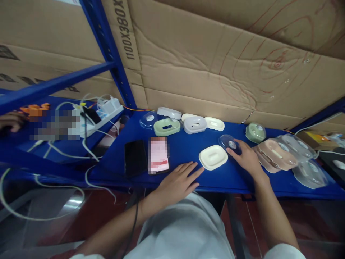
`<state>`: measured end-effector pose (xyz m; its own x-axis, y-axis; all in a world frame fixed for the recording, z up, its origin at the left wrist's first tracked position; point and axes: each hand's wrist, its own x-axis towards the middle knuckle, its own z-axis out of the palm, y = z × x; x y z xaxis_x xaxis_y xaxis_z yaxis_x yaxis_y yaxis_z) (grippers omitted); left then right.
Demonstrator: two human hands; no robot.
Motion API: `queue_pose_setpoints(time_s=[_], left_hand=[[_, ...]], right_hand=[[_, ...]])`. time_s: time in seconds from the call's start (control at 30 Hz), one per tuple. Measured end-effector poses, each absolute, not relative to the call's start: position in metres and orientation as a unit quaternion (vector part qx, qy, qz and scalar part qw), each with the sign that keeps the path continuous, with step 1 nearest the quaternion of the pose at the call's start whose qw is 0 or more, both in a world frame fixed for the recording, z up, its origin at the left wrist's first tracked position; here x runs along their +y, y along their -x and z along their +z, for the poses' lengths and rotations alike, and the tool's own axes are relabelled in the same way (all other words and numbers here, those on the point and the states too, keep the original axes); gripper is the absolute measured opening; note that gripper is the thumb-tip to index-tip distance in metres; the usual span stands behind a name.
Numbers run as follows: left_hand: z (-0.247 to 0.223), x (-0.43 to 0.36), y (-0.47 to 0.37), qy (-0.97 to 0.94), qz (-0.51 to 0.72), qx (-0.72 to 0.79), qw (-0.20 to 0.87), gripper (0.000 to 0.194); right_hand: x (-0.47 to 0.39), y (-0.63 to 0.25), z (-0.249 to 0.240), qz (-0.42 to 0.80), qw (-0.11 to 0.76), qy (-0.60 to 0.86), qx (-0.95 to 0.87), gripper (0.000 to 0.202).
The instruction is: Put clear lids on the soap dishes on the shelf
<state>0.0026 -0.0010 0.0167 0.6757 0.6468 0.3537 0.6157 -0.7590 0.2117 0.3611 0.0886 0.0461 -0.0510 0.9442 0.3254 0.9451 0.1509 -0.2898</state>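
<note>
My left hand rests flat with fingers spread at the front of the blue shelf, its fingertips just left of a cream oval soap-dish piece. My right hand has its thumb and fingers at the right edge of a clear plastic lid with a round white sticker. The lid lies just behind and right of the cream piece. Toward the back sit a green soap-dish tray and a pale lilac tray, each with a slot. Cream pieces stand beside them.
Two phones lie on the left, one dark and one lit. To the right are stacked pink soap boxes, grey lidded ones and a green one. Another person's hand shows far left, near cables and a power strip.
</note>
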Motion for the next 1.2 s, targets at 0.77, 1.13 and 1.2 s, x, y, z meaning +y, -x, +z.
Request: queue_pose_setpoints(time_s=[0.77, 1.13, 1.2], left_hand=[[0.019, -0.002, -0.003, -0.889, 0.27, 0.365, 0.06, 0.038], [0.018, -0.005, 0.0, -0.844, 0.326, 0.389, 0.173, 0.067], [0.019, -0.005, 0.002, -0.849, 0.324, 0.374, 0.188, 0.075]], right_hand=[[0.018, -0.31, 0.046, 0.193, 0.25, 0.49, -0.813, 0.059], [0.006, -0.298, 0.047, 0.218, 0.229, 0.43, -0.846, 0.06], [0.005, -0.291, 0.048, 0.224, 0.221, 0.408, -0.857, 0.062]])
